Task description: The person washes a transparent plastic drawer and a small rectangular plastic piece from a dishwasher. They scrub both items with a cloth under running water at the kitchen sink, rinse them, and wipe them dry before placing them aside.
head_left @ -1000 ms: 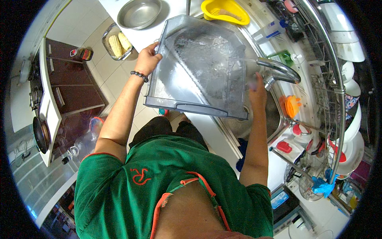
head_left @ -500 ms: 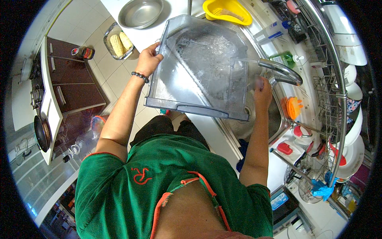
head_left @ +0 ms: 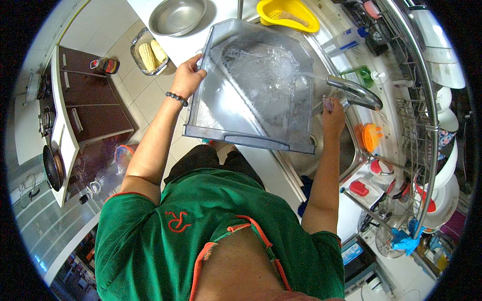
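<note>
Clear plastic drawer [head_left: 251,140] (×1) partly over sink [head_left: 301,164], under one running faucet [head_left: 355,92]; left hand [head_left: 188,78] grips its left edge. Right hand [head_left: 334,120] pinches one small purplish item [head_left: 328,104] near faucet. Two corn cobs [head_left: 147,56] farther left.

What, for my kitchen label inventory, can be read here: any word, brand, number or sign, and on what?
No text is legible enough to quote.
Green shirt: red emblem, no clear word.
Clear blue-capped bottle: print too small.
Dark container, left: label too small.
Clear bin: no print visible.
Elsewhere, any marks are too small or blurred.
</note>
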`<state>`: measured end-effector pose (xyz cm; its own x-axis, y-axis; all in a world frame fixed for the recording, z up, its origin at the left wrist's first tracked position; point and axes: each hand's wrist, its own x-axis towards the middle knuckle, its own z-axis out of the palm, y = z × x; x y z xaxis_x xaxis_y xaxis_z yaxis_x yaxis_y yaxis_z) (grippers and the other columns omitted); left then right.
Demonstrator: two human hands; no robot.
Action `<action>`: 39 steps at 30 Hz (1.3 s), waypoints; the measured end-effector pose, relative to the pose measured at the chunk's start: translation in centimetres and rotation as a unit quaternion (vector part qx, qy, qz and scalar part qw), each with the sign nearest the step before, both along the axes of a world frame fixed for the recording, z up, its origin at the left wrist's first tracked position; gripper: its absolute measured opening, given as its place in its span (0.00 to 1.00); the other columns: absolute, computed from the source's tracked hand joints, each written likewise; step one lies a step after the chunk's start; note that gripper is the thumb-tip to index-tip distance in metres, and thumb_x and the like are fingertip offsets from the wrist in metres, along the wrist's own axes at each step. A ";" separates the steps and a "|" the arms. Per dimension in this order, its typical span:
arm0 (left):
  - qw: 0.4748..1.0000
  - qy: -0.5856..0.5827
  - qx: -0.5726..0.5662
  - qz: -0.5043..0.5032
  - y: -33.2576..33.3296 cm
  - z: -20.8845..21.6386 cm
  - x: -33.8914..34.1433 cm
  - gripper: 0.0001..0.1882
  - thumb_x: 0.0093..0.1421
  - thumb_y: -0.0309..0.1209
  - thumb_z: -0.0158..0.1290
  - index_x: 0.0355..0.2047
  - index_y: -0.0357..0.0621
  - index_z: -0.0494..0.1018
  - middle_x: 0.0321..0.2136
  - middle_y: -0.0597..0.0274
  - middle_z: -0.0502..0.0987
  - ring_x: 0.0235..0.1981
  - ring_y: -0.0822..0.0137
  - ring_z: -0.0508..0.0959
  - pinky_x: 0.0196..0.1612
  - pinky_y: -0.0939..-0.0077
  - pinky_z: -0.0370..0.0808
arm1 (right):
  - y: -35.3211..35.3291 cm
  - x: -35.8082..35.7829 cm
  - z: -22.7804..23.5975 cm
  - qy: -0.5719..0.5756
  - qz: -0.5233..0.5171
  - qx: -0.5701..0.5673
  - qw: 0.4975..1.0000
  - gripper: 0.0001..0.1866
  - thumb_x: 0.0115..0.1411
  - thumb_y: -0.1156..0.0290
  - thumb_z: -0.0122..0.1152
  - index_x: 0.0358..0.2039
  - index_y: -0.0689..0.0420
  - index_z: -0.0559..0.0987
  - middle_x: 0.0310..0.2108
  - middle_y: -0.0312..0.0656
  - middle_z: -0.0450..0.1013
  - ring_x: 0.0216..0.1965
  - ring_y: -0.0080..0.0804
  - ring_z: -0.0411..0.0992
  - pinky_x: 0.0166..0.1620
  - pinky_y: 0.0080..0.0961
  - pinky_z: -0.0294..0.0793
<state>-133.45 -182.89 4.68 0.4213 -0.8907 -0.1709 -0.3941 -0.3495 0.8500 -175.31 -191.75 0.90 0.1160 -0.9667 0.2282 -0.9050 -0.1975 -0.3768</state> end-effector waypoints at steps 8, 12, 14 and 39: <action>1.000 -0.010 -0.029 -0.007 0.9 -1.2 0.3 0.27 0.46 0.24 0.50 0.50 0.40 0.67 0.17 0.72 0.63 0.18 0.79 0.62 0.23 0.84 0.62 | -1.2 0.9 0.9 0.050 -0.024 0.008 0.998 0.12 0.50 0.61 0.58 0.30 0.56 0.73 0.30 0.48 0.73 0.33 0.48 0.71 0.36 0.40 0.69; 1.000 0.009 -0.028 0.000 1.9 -1.3 0.0 0.27 0.48 0.22 0.49 0.52 0.42 0.66 0.18 0.76 0.60 0.19 0.81 0.57 0.22 0.87 0.56 | -3.4 2.1 2.6 0.087 -0.046 0.059 0.993 0.16 0.52 0.57 0.56 0.29 0.57 0.74 0.28 0.51 0.73 0.32 0.52 0.71 0.35 0.41 0.69; 0.999 0.018 -0.042 0.000 2.2 -1.7 0.1 0.27 0.48 0.22 0.49 0.52 0.42 0.66 0.18 0.76 0.59 0.18 0.82 0.56 0.21 0.87 0.55 | -4.2 2.3 2.5 0.098 -0.056 0.069 0.991 0.16 0.53 0.55 0.55 0.29 0.57 0.74 0.29 0.51 0.73 0.32 0.53 0.71 0.35 0.41 0.69; 0.995 0.054 -0.079 -0.021 4.0 -2.7 0.9 0.35 0.44 0.18 0.43 0.57 0.44 0.55 0.47 0.44 0.68 0.51 0.55 0.69 0.53 0.74 0.64 | -2.4 16.8 -5.4 0.223 0.234 0.128 0.938 0.37 0.52 0.56 0.57 0.58 0.58 0.55 0.59 0.61 0.47 0.60 0.62 0.45 0.61 0.48 0.41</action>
